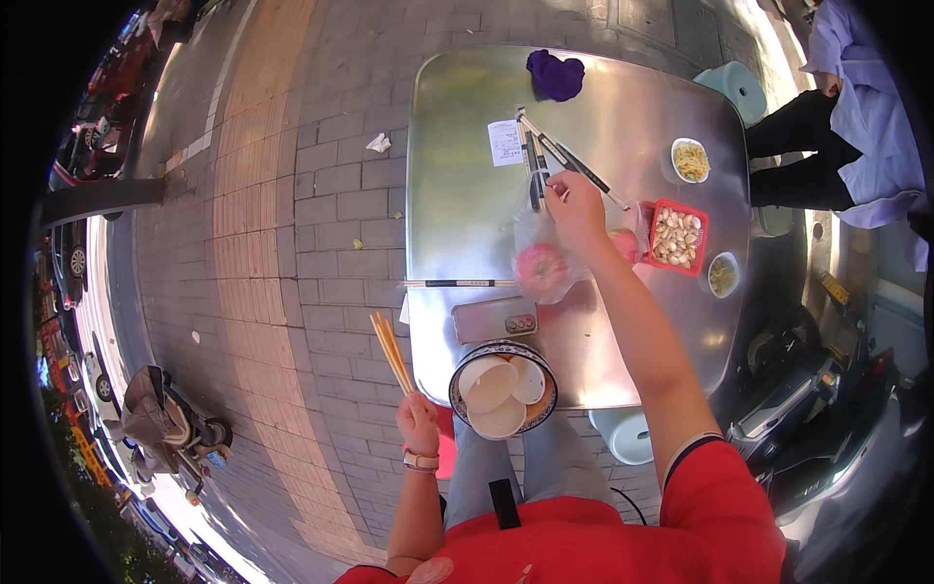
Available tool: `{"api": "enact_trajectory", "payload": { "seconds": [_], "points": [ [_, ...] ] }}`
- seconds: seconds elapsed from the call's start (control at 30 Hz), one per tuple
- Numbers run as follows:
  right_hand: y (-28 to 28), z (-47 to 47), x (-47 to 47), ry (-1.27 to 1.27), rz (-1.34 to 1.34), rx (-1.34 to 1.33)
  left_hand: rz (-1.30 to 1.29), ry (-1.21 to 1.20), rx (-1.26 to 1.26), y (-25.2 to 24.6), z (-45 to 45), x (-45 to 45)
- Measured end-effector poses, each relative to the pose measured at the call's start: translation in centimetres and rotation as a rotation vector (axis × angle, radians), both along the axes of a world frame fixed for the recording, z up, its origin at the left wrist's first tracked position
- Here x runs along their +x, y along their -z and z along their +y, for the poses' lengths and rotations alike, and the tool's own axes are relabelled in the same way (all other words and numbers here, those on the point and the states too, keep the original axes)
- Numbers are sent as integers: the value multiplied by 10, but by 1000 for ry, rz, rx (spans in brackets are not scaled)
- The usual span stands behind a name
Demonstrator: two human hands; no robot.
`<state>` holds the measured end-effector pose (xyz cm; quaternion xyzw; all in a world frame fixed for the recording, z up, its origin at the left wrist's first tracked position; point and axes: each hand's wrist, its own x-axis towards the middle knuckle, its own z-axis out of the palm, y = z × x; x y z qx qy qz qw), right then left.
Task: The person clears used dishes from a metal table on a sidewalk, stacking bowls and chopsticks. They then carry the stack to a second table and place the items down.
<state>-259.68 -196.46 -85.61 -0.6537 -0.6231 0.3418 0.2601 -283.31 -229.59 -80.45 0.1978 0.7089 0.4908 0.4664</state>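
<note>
My left hand (418, 423), beyond the table's near left corner, is closed around several bare wooden chopsticks (392, 352) that point up and away. My right hand (578, 208) reaches over the table with bent fingers at the upper part of a clear plastic bag (527, 226). Several paper-wrapped chopsticks (538, 164) lie right beside those fingertips; whether they grip the bag or a wrapper is unclear. Two reddish apples (541, 267) show through the bag, one partly behind my forearm. Close to me, a blue-and-white patterned bowl (552, 387) holds several smaller white bowls (487, 385).
On the metal table (460, 197) are a phone (485, 321), a receipt (505, 143), a purple cloth (556, 75), a red basket of garlic cloves (676, 237) and two small dishes (689, 160). Stools (735, 91) and a person (861, 139) are at the right; scooters stand nearby.
</note>
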Motion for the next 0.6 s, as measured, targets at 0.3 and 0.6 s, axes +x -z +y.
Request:
{"api": "enact_trajectory", "payload": {
  "seconds": [0.3,0.6],
  "points": [
    [58,241,-3,61,-509,89,30,-111,-69,29,-31,-15],
    [58,207,-5,-312,-666,528,65,-151,-205,62,-56,-9]
  ]
}}
